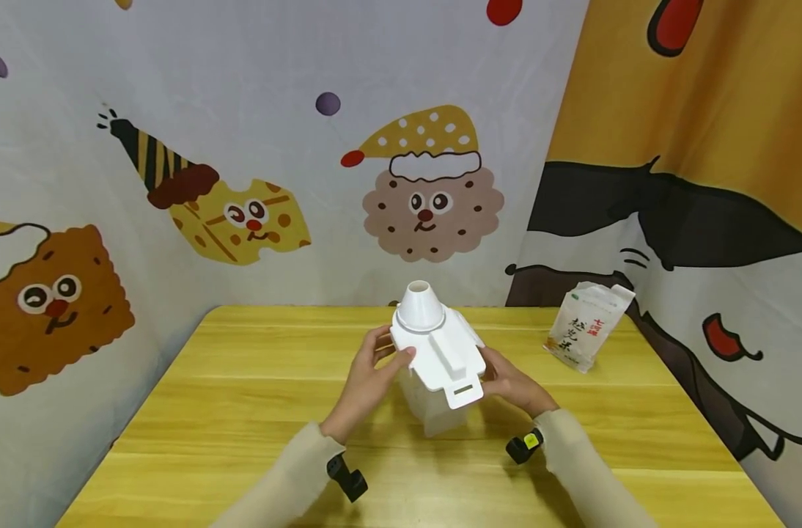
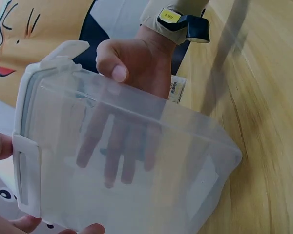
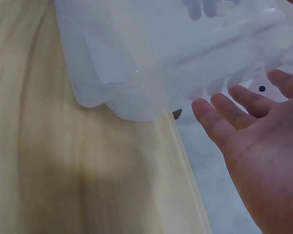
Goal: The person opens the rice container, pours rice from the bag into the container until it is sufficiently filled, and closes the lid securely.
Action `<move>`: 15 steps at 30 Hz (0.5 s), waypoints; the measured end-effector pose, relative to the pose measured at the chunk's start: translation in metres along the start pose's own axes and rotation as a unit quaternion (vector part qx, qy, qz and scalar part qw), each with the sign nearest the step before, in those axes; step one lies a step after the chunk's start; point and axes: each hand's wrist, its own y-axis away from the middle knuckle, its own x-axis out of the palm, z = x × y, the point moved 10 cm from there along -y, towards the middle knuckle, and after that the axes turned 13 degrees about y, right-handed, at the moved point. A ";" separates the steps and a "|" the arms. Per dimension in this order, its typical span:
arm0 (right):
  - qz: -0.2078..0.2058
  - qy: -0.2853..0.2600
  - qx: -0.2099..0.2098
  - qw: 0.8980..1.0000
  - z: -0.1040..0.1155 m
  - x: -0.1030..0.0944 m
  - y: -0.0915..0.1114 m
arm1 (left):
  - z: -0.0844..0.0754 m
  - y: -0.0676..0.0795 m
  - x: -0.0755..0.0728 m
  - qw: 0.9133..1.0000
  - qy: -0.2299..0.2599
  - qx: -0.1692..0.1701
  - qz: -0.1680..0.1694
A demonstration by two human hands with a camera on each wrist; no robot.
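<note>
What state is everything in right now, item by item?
Container: translucent, covered.
White lid: on the container.
Front latch: sticking outward.
White cone: on the lid, narrow end up.
Printed bag: standing; whether sealed, unclear.
Left hand: gripping container and lid.
Right hand: fingers straight, beside the container.

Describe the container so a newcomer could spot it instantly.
On the wood-grain table, look between the left hand and the right hand. The container is the cloudy box under a white lid. Unlike the printed bag to its right, it has a white cone on top.
</note>
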 end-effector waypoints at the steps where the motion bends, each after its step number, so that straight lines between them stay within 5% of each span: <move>1: 0.000 -0.002 -0.001 1.000 0.000 -0.001 0.001 | 0.000 0.000 0.001 1.000 -0.003 -0.001 0.000; 10: 0.005 -0.031 -0.030 0.999 0.003 -0.005 0.009 | -0.003 0.002 0.000 0.999 -0.039 -0.013 0.009; 15: -0.022 -0.007 -0.051 0.998 0.008 -0.002 0.013 | -0.014 0.000 -0.004 0.998 -0.059 0.023 0.026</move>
